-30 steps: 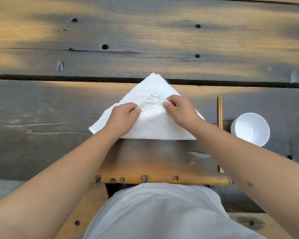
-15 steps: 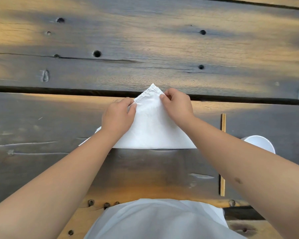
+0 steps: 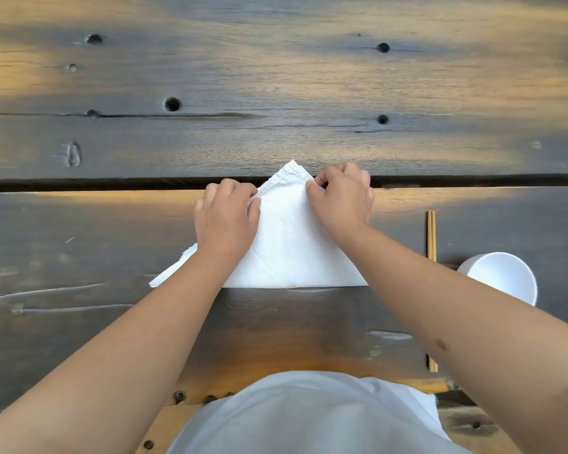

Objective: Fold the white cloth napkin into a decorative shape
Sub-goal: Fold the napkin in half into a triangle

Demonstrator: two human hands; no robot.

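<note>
Head view: napkin (image 3: 289, 250) folded to a triangle on the table (image 3: 276, 93). Left hand (image 3: 225, 217) and right hand (image 3: 341, 198) each have a grip pinching its upper edges near the tip.

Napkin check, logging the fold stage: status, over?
Both hands, left and right, pinching the apex edges. Napkin folded to a triangle, flat on the table. Chopsticks and bowl apart, right side.

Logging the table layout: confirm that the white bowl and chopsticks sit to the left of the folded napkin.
Not quite: the head view shows the white bowl and chopsticks to the right of the folded napkin, beside the person's right forearm.
</note>
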